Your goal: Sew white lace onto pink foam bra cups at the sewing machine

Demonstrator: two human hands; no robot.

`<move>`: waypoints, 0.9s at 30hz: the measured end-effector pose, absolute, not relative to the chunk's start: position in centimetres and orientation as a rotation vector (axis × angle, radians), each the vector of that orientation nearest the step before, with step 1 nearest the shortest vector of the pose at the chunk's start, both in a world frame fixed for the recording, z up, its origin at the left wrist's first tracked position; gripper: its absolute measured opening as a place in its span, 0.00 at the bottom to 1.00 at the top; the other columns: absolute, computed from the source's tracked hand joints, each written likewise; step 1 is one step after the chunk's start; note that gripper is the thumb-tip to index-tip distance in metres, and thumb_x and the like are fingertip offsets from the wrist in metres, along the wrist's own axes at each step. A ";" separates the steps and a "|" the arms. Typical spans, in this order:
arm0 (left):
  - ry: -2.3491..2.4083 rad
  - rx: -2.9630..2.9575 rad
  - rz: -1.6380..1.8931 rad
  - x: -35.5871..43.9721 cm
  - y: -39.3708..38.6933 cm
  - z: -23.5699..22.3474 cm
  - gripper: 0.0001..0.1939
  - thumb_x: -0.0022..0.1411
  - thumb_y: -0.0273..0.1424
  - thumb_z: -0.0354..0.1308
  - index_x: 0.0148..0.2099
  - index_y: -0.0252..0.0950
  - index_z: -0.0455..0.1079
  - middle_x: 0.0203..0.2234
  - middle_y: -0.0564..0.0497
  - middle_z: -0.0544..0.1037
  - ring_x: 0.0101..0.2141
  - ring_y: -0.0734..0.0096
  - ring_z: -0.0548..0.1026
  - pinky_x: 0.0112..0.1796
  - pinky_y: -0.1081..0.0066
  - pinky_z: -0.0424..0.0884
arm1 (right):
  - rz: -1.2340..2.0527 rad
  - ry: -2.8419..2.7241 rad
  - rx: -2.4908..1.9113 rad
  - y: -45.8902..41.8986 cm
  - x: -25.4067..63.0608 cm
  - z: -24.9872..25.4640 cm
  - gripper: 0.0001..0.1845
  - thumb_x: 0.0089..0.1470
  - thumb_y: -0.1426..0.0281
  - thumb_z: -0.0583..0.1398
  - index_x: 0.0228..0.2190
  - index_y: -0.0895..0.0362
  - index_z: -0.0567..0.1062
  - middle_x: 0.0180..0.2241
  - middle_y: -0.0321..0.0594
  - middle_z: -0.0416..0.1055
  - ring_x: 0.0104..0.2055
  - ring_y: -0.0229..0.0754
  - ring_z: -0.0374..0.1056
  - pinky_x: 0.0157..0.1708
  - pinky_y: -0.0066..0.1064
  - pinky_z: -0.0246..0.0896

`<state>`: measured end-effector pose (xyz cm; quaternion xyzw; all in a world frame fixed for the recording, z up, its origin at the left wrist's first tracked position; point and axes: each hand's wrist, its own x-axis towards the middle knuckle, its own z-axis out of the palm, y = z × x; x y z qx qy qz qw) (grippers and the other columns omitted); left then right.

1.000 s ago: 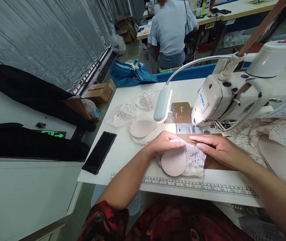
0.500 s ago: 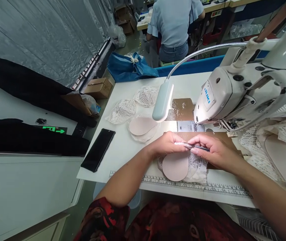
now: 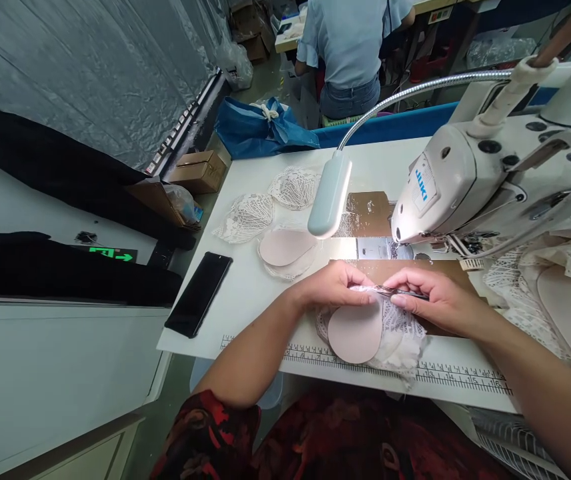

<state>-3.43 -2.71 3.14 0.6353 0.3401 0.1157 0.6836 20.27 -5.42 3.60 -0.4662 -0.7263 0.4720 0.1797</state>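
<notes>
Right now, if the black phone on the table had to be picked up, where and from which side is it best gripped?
Probably across its long edges near the middle, from above. The phone lies flat, screen up, on the white table near its left edge, with bare table on both sides, so fingers could close on it unobstructed.

The top edge of the frame cuts off the head and shoulders of a person in a light blue top [image 3: 353, 40] seated at the next station, while the sewing machine [image 3: 490, 180] runs out past the right edge. The left hand [image 3: 333, 287] covers the upper rim of the beige pad [image 3: 355, 331], and the slim metal tool [image 3: 400, 291] in the right hand [image 3: 438, 303] is too small to identify. Numbers on the ruler strip [image 3: 465, 379] along the surface's near edge are too fine to read reliably.
</notes>
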 end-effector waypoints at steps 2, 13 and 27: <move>0.774 1.429 0.268 -3.3 -2.8 3.1 0.17 0.56 0.41 0.64 0.35 0.30 0.76 0.23 0.54 0.66 0.26 0.78 0.62 0.25 0.76 0.58 | 1.344 -2.055 -1.312 -5.5 20.1 3.7 0.18 0.55 0.54 0.59 0.39 0.54 0.77 0.30 0.38 0.74 0.31 0.41 0.68 0.30 0.32 0.61; 0.779 1.382 0.285 -2.5 -3.1 3.0 0.16 0.55 0.41 0.65 0.32 0.31 0.75 0.24 0.53 0.70 0.27 0.76 0.66 0.28 0.75 0.61 | 1.316 -1.874 -1.300 -5.7 19.2 2.7 0.17 0.56 0.56 0.59 0.39 0.54 0.75 0.36 0.42 0.75 0.36 0.44 0.70 0.35 0.35 0.66; 0.794 1.650 0.258 -5.1 -2.7 4.7 0.23 0.55 0.25 0.60 0.54 0.33 0.69 0.29 0.54 0.70 0.29 0.76 0.67 0.31 0.75 0.64 | 1.482 -2.039 -1.373 -5.4 20.1 3.4 0.18 0.51 0.52 0.61 0.31 0.55 0.72 0.27 0.34 0.67 0.28 0.38 0.62 0.27 0.31 0.57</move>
